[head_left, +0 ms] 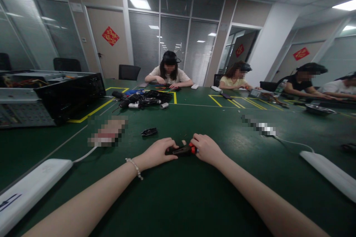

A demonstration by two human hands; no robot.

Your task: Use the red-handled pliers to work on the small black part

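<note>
While the right hand is clasping red-handled pliers over the green table, the left hand is pinching a dark piece by their nose; slipping could be nipping its fingertips.

I watch through one head-worn camera, facing forward and down, close over the green table, the glass partition far off

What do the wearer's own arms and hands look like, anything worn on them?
Left hand: no glove; thin, pale bracelet at the wrist, apparently beaded. Right hand: no glove or bracelet visible. No sleeves, cables or markings visible on the left forearm or right forearm.
</note>
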